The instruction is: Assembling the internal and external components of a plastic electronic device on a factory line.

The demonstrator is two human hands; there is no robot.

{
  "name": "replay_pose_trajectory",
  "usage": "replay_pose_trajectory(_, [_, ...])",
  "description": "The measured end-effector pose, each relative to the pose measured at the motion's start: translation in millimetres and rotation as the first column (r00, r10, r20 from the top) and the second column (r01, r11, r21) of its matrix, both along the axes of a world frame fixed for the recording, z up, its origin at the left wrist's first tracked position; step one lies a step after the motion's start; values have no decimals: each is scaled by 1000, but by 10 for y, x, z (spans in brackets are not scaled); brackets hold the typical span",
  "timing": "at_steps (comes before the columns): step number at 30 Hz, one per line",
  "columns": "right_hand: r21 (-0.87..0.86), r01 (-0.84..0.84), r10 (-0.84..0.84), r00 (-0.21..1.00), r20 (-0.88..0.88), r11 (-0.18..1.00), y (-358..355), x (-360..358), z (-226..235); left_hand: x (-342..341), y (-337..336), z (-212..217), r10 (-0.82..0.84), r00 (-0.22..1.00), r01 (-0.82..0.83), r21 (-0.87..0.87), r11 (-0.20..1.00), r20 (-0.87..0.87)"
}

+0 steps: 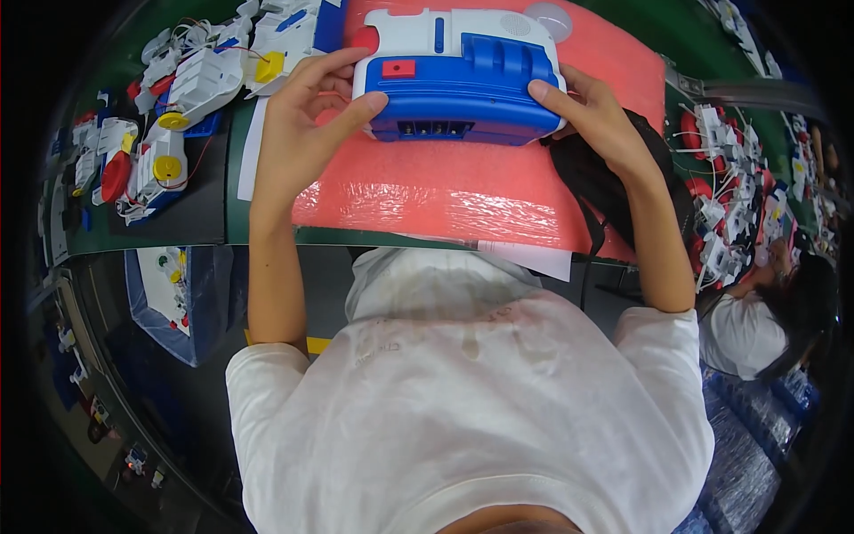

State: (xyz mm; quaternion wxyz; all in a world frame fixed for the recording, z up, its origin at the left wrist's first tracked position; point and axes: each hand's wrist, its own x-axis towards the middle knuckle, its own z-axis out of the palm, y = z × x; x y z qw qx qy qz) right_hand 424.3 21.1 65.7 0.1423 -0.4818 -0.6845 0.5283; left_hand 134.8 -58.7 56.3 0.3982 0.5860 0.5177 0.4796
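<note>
Blue-and-white plastic toy housing (458, 76) lies on pink foam sheet (445, 191), held between both hands. Left hand (302, 133) clasps its left end, thumb at the front lower corner, fingers curled over top. Right hand (596, 120) grips the right end, thumb on the blue edge. Similar part-built units (169, 107) lie well left.

The left hand (307, 125) covers the left end of the blue and white toy (458, 76), its fingertips hidden beneath; the right hand (592, 120) hides the right end, and the small parts (734, 187) at the rim blur
</note>
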Motion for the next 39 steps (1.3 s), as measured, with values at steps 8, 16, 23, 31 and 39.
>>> replay_pose_trajectory(8, [-12,82,-82,996,-31,997,-71,-73,-30,24,-37,-46,166,986,-160,-193,968,16])
replay_pose_trajectory(16, [22,130,-126,985,-119,991,-94,-101,-21,30,-106,-230,239,963,-175,-391,904,122])
replay_pose_trajectory(23, [26,200,-193,966,-174,979,-109,-110,-80,112,-116,-165,300,927,-158,-491,857,225])
replay_pose_trajectory(31, [22,251,-240,945,-220,968,-207,-244,-132,91,-102,-131,241,944,-74,-566,821,226])
replay_pose_trajectory(39, [-234,409,-469,816,-337,882,-254,-421,-73,301,-91,16,293,894,-28,-611,791,338])
